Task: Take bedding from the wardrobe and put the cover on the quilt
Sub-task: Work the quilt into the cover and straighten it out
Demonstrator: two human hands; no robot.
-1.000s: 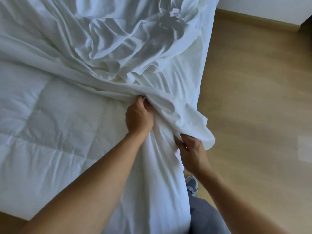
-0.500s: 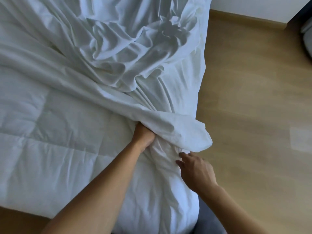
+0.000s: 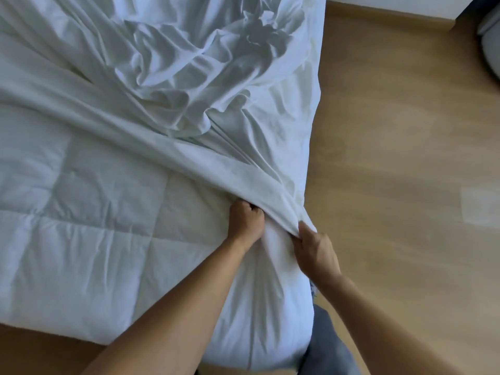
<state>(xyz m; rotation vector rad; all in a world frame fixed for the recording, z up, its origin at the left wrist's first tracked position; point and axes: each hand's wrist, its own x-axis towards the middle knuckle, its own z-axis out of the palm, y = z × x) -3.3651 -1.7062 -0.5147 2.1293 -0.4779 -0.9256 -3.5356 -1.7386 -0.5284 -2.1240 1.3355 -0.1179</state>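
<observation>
Head view: looking down on a bed corner and the floor beside it.
Quilt [image 3: 89, 239]: white, stitched in squares, spread flat over the near left part of the bed, its near right corner bunched between the hands.
Cover [image 3: 205, 85]: white, crumpled in folds over the far part, its edge drawn diagonally down to the corner.
Left hand [image 3: 245, 221]: fist closed on the bunched fabric at the cover's edge.
Right hand [image 3: 315, 251]: fingers pinching the cover's edge just beside the left hand.
Floor [image 3: 400, 158]: light wood, right of the bed.
</observation>
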